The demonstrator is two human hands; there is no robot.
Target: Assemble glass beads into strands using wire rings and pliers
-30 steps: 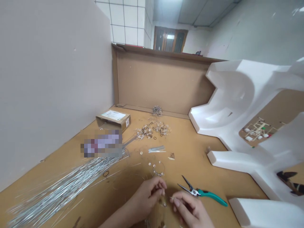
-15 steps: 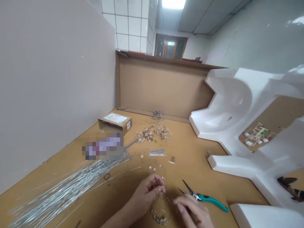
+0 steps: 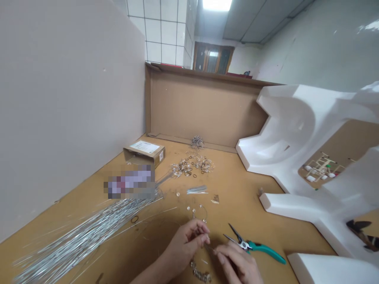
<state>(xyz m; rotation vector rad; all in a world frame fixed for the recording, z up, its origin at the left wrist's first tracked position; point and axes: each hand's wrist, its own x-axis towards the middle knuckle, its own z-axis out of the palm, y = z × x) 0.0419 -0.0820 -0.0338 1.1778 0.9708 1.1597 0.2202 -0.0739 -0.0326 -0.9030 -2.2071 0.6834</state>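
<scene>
Near the bottom middle, my left hand [image 3: 189, 240] is closed in a pinch on a thin wire [image 3: 209, 248]. To its right my right hand [image 3: 238, 262] also pinches that wire, its thumb and forefinger together. The wire spans the small gap between the two sets of fingertips. Below my hands hangs or lies a curved strand of clear beads [image 3: 199, 273]; whether it joins the wire is hidden behind my left hand. Just beyond my right hand, pliers [image 3: 244, 244] with teal handles lie with their jaws apart. A few loose clear beads [image 3: 194, 211] sit beyond my left hand.
A bundle of silvery wires [image 3: 89, 236] covers the left of the table. Behind it stands a small cardboard box [image 3: 145, 152]. Clear pieces and dark rings [image 3: 191, 165] are heaped at the back. White foam packing [image 3: 284, 157] borders the right, a cardboard wall [image 3: 204, 106] the rear.
My left hand has shifted slightly right and turned, bringing the fingertips of both hands closer together. The bead strand beneath has changed shape, its upper loop no longer visible. The pliers lie still.
</scene>
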